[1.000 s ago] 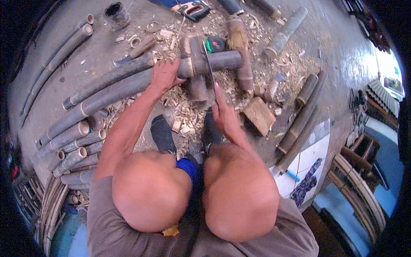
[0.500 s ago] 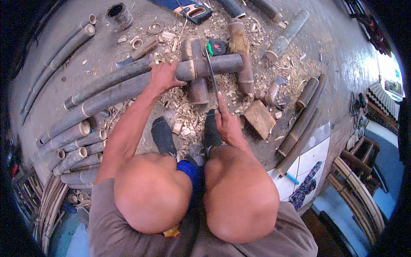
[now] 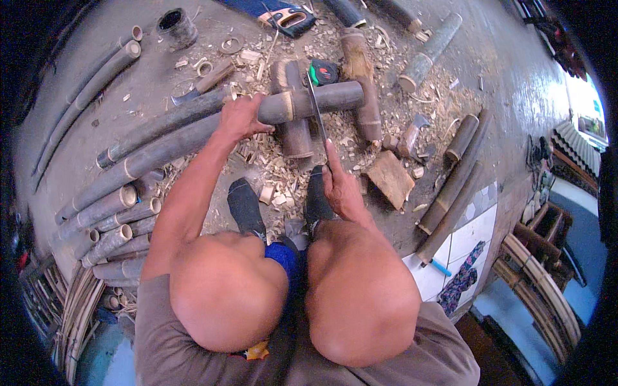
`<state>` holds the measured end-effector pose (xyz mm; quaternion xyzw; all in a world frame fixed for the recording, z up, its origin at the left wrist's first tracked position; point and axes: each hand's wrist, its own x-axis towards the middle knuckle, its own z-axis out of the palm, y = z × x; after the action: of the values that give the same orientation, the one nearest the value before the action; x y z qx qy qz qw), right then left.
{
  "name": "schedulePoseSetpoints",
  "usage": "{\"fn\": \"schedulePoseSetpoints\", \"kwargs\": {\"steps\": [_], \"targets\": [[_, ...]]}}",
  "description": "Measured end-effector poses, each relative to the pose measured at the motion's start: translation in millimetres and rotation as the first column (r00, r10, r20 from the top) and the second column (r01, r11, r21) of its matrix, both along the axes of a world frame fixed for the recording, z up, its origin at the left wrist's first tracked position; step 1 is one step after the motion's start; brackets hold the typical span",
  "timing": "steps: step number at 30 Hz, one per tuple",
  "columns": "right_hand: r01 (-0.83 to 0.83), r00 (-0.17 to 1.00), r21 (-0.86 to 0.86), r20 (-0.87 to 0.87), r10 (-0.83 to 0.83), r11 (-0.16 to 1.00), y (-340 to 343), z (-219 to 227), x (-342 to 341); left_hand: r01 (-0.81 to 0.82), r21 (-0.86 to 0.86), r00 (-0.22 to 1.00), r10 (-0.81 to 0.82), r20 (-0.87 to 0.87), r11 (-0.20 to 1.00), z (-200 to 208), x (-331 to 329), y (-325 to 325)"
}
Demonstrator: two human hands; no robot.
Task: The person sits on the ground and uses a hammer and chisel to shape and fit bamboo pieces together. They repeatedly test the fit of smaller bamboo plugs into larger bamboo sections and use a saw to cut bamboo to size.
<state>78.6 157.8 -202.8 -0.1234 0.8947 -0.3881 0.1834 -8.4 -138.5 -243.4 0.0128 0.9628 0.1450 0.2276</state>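
A long dark bamboo pole (image 3: 174, 143) slants up from left to right, its right end resting across two short bamboo pieces (image 3: 293, 139). My left hand (image 3: 242, 118) is closed round the pole, left of its pale ring, thumb on the near side. In my right hand (image 3: 342, 188) is the handle of a long-bladed knife (image 3: 317, 106). Its narrow blade, seen nearly edge-on, crosses the pole just right of that ring. How deep the edge sits cannot be seen. Beyond the blade tip lies a black and green tape measure (image 3: 324, 72).
Wood chips cover the floor around my feet. A hand saw (image 3: 291, 19) lies at the far side, a hatchet-like tool (image 3: 415, 134) and a wood block (image 3: 390, 180) to the right. Bamboo lengths (image 3: 111, 243) are piled at left; others (image 3: 450, 186) lie at right.
My left hand has shifted very slightly left along the pole. The knife stays across the pole at nearly the same spot, and my right hand has hardly moved.
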Motion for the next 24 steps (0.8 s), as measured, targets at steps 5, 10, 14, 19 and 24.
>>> {"fn": "schedulePoseSetpoints", "kwargs": {"steps": [5,10,14,19,24], "targets": [[0.006,1.0,0.109,0.025,-0.008,0.994,-10,7,-10,0.027,-0.104,0.932,-0.062,-0.357,0.994,-21,19,0],[0.0,0.998,0.098,0.065,-0.006,0.995,-3,12,-6,0.004,-0.06,0.965,-0.02,-0.26,0.998,-12,10,-2],[0.008,0.998,0.051,0.056,-0.011,0.999,-1,14,1,-0.001,-0.085,0.927,-0.031,-0.373,0.996,-16,19,-4],[-0.013,0.998,0.092,0.063,0.007,0.996,-2,16,-6,-0.003,-0.076,0.934,-0.024,-0.355,0.997,-20,16,-6],[-0.044,0.999,0.091,0.03,0.042,0.995,10,11,7,-0.031,0.021,0.998,0.032,-0.061,0.999,-6,7,-14]]}}
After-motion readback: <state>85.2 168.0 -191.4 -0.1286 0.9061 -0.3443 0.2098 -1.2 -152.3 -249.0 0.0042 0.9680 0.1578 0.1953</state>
